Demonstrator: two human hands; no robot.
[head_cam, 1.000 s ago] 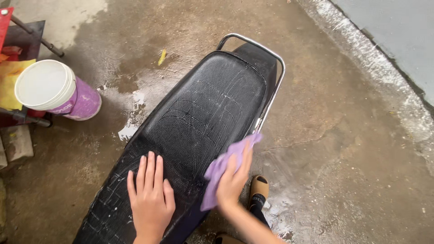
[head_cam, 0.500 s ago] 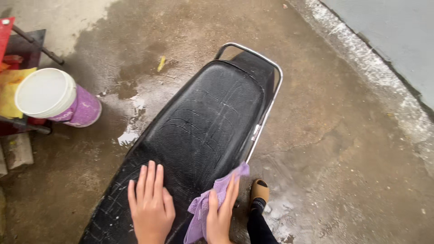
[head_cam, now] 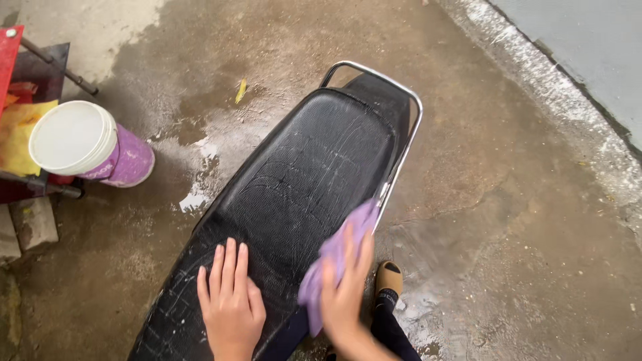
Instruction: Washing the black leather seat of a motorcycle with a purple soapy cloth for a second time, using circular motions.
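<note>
A black motorbike seat [head_cam: 301, 174] with soapy streaks runs from bottom left to upper right, with a chrome grab rail [head_cam: 401, 144] around its far end. My left hand [head_cam: 229, 297] lies flat on the near part of the seat, fingers together. My right hand [head_cam: 344, 291] presses a purple cloth [head_cam: 334, 257] against the seat's right edge. My foot in a tan sandal [head_cam: 388, 281] stands on the ground beside the seat.
A purple bucket with a white lid [head_cam: 87, 144] stands at the left on wet concrete. Behind it are a red metal frame [head_cam: 10, 47] and a yellow rag [head_cam: 23, 130]. A yellow leaf [head_cam: 241, 90] lies on the ground. A pale curb [head_cam: 555, 87] runs at the upper right.
My right hand slid the purple cloth down the seat's right edge toward me, then back up a little. My left hand stayed flat on the seat.
</note>
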